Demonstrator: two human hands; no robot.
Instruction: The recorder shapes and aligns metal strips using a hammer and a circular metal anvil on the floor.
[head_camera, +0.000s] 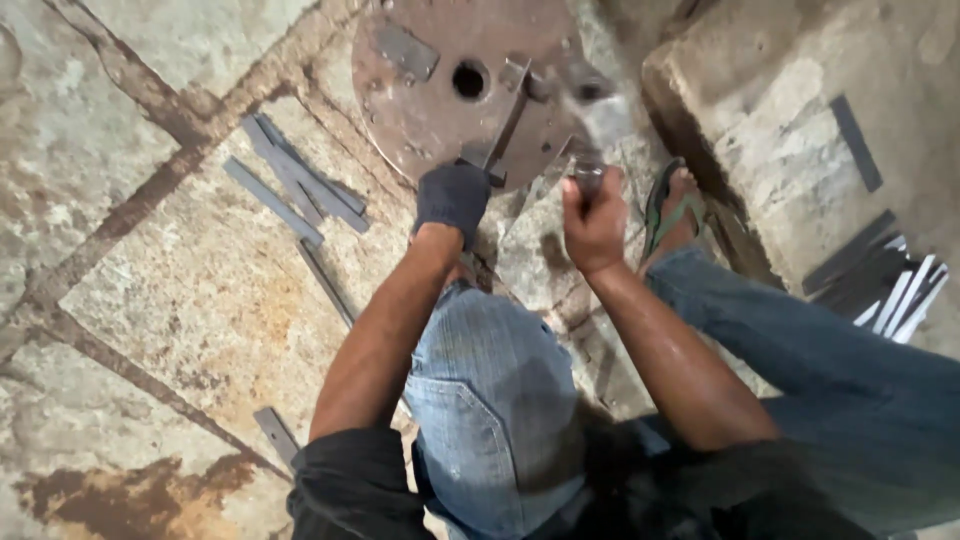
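Clearly, my gloved left hand pinched a flat metal strip against the rusty round plate just beyond its fingers; my right hand clenched a blurred hammer.

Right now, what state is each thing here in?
left hand: gloved, gripping a metal strip.
metal strip: lying across the disc.
right hand: bare, closed on a hammer.
hammer: raised, blurred.
round disc: rusty, flat.
loose strips: lying on the floor.
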